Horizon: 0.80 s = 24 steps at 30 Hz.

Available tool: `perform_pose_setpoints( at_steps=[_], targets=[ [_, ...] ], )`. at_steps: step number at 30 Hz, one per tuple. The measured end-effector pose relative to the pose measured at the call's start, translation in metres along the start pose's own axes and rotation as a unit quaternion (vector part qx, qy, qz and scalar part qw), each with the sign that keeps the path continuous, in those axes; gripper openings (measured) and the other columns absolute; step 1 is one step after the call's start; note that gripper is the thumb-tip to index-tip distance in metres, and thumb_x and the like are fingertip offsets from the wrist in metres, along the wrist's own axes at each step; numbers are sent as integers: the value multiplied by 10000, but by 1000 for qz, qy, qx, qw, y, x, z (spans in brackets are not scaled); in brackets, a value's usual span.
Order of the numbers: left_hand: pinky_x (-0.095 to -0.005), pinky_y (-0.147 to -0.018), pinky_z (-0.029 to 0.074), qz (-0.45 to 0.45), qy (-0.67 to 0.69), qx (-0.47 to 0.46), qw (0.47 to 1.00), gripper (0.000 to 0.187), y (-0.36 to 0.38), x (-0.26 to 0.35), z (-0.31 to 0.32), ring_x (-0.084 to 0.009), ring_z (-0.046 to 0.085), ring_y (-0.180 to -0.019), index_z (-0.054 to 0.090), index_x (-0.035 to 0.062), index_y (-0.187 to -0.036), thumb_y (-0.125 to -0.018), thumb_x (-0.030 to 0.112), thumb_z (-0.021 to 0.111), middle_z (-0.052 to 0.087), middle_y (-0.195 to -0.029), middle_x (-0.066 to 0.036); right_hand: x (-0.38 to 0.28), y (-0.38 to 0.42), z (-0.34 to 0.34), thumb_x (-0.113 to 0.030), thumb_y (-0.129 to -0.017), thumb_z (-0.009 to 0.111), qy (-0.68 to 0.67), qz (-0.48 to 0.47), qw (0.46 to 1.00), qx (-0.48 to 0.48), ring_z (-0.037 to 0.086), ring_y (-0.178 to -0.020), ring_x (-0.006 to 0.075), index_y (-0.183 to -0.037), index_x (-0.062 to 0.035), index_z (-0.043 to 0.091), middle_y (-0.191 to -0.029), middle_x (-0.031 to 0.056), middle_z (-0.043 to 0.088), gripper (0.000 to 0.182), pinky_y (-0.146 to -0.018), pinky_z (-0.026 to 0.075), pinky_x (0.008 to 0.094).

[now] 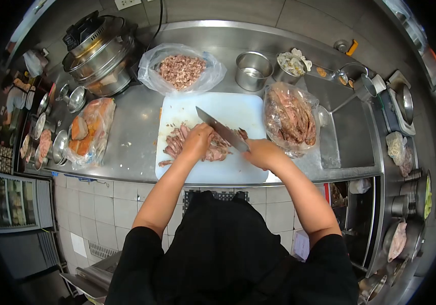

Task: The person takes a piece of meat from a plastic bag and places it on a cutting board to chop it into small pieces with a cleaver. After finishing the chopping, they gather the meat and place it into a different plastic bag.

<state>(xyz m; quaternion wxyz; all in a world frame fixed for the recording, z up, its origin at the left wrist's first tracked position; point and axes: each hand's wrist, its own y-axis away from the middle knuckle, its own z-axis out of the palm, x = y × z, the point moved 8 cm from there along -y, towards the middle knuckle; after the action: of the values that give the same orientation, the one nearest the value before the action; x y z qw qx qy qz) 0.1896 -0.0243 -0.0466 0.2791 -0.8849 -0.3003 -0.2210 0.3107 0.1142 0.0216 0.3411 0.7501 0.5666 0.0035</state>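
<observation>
A large cleaver (pixel 223 129) lies diagonally over a white cutting board (pixel 213 104), its handle in my right hand (pixel 264 154). My left hand (pixel 198 140) is closed near the blade's upper part, with its fingers bent down; what they press on is hidden. Sliced cooked meat (pixel 174 144) spreads across the board under and around my left hand and below the blade. Small scraps lie near the blade. Right of the board sits a clear bag of large meat pieces (pixel 291 117). Behind the board is an open plastic bag with diced meat (pixel 181 71).
Behind the board stand a steel pot (pixel 254 71) and a container of pale pieces (pixel 292 64). A bag of orange-coloured meat (pixel 92 133) and a large steel cooker (pixel 101 56) are at left. A sink (pixel 352 132) is at right. Another person (pixel 16 99) stands far left.
</observation>
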Motion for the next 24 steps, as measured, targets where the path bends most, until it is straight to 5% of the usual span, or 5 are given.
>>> perform_pose_setpoints(
  at_steps=[6,8,11,15,24],
  targets=[
    [-439,-819,482,4,1,-20,1000,59,1,-5,8,-351,604,-922,670,-4,-859,-821,32,643,640,-892,-151,2,-23,39,-267,-938,561,-69,48,994,-74,706,-738,341,-1155,-7,607,-895,198,713,342,-761,557,447],
    [-435,-819,486,9,7,-16,1000,59,0,-2,5,-352,605,-920,667,-9,-854,-819,32,646,640,-890,-153,6,-55,53,-262,-928,566,15,-39,997,69,694,-928,358,-1214,-9,596,-1020,219,704,383,-861,535,456],
    [-434,-824,490,11,10,-17,1000,60,4,-3,4,-355,605,-919,660,-16,-844,-813,35,652,639,-889,-155,-5,-59,32,-261,-920,572,-4,-40,997,69,651,-1065,370,-1282,-19,578,-1122,230,681,436,-939,502,463],
    [-447,-825,486,-3,-13,18,1000,51,6,-9,-5,-357,602,-913,648,-8,-825,-807,39,658,630,-888,-153,-5,-46,15,-269,-914,584,43,-59,994,75,663,-1038,369,-1330,-29,558,-1119,226,686,481,-922,513,458],
    [-455,-786,490,-13,-52,-6,999,66,5,-10,4,-371,604,-875,665,-6,-835,-780,26,684,626,-860,-164,0,-32,41,-252,-916,571,-1,5,1000,-30,668,-1000,379,-1108,3,627,-1050,218,699,324,-883,521,474]
  ],
)
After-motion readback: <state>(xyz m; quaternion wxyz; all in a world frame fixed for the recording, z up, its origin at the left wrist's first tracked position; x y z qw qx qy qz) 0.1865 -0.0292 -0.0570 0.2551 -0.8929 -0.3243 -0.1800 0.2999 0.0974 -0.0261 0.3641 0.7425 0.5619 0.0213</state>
